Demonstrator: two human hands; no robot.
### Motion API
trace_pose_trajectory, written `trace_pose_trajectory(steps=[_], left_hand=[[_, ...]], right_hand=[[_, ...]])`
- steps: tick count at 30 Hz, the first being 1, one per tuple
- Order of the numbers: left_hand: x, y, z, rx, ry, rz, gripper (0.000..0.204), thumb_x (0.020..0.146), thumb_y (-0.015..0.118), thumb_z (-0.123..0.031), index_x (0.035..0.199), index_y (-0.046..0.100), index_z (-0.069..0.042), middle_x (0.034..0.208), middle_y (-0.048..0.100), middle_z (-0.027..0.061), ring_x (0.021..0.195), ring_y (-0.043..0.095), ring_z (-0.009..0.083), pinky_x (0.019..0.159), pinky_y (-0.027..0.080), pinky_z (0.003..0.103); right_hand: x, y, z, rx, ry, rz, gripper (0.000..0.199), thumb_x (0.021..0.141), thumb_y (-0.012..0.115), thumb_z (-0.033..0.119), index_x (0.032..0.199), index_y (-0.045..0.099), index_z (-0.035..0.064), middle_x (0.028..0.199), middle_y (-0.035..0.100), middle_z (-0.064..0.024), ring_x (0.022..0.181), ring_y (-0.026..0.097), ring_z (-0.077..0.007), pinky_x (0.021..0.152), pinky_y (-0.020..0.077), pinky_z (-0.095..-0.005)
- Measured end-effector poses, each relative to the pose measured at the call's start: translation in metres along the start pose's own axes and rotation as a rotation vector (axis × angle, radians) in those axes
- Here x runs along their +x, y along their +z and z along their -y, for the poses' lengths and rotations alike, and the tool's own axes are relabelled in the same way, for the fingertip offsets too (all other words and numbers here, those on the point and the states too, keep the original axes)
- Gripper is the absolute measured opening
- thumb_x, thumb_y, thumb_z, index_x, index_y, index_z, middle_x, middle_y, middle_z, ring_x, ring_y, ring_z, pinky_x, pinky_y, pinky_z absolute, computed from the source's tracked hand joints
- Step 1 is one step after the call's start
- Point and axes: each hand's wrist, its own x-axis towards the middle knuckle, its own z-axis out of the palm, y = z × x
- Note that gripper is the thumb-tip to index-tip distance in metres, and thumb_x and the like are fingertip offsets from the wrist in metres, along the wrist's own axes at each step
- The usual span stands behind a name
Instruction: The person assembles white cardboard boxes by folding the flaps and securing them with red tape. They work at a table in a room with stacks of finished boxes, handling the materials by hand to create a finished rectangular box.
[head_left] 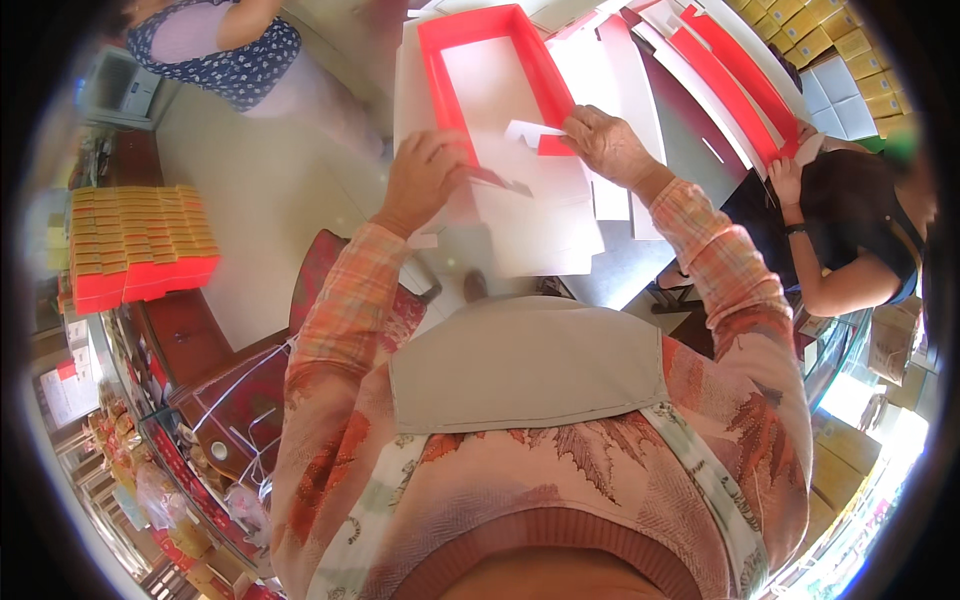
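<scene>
From my remote seat, I take the red-and-white card box (542,72) as my landmark. Well to its left stand stacked yellow packets (140,232). The left hand (430,178) is at the box's near-left corner, fingers curled; motion blurs it, so I can't tell whether it grips the wall or only touches it. The box itself lies in front of the wearer, between the hands, its long red walls raised and its near end lying open. I judge it light, thin card: stiff along the creases, springy at the flaps, easily dented mid-wall, perhaps a little slick. I'd favour the corners, pinching near a fold with thumb and fingertips rather than pressing the long sides. The right hand (607,148) pinches the near-right corner, beside a small corner flap (553,146). Right of the box, a co-worker's hand (786,180) is at another red-and-white card piece (728,85).
</scene>
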Motion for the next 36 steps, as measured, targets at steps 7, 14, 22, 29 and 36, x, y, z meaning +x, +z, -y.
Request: trace_pose_trajectory(steps=[7,14,22,29,36], left_hand=[[-0.016,0.027,0.004,-0.105,-0.351,-0.091,0.013,0.101,0.070,-0.013,0.107,0.063,-0.003,0.108,0.065,0.0156,0.096,0.066,0.0389,0.083,0.055,0.045],[-0.021,0.028,0.000,-0.088,-0.330,-0.164,0.014,0.102,0.070,-0.015,0.108,0.063,-0.004,0.105,0.066,0.0155,0.095,0.066,0.0389,0.080,0.056,0.044],[-0.031,0.044,0.000,0.105,-0.263,0.044,0.016,0.096,0.072,-0.018,0.107,0.066,-0.010,0.103,0.067,0.0103,0.098,0.068,0.0338,0.080,0.059,0.048],[-0.023,0.054,0.001,0.199,-0.247,0.016,0.019,0.096,0.075,-0.020,0.099,0.062,-0.008,0.097,0.066,0.0094,0.091,0.069,0.0315,0.074,0.059,0.045],[-0.024,0.051,0.004,0.179,-0.210,-0.010,0.018,0.098,0.074,-0.020,0.098,0.061,-0.008,0.095,0.065,0.0113,0.089,0.069,0.0329,0.073,0.059,0.045]], right_hand=[[-0.006,0.039,0.037,0.011,0.201,-0.003,0.013,0.100,0.070,0.016,0.100,0.059,0.0080,0.087,0.063,-0.0108,0.083,0.069,-0.0300,0.072,0.0615,-0.0424],[-0.007,0.038,0.040,0.119,0.343,-0.058,0.012,0.101,0.070,0.017,0.103,0.061,0.0086,0.090,0.067,-0.0114,0.086,0.069,-0.0312,0.073,0.0597,-0.0442],[-0.003,0.037,0.057,0.194,0.382,-0.212,0.012,0.098,0.073,0.013,0.099,0.062,0.0089,0.089,0.068,-0.0094,0.085,0.067,-0.0304,0.073,0.0591,-0.0449],[-0.001,0.050,0.054,0.059,0.310,-0.222,0.014,0.096,0.076,0.014,0.096,0.062,0.0097,0.085,0.067,-0.0076,0.082,0.066,-0.0289,0.073,0.0598,-0.0439],[0.002,0.036,0.059,0.127,0.402,-0.265,0.013,0.094,0.077,0.014,0.101,0.066,0.0122,0.086,0.068,-0.0059,0.083,0.066,-0.0288,0.072,0.0591,-0.0440]])
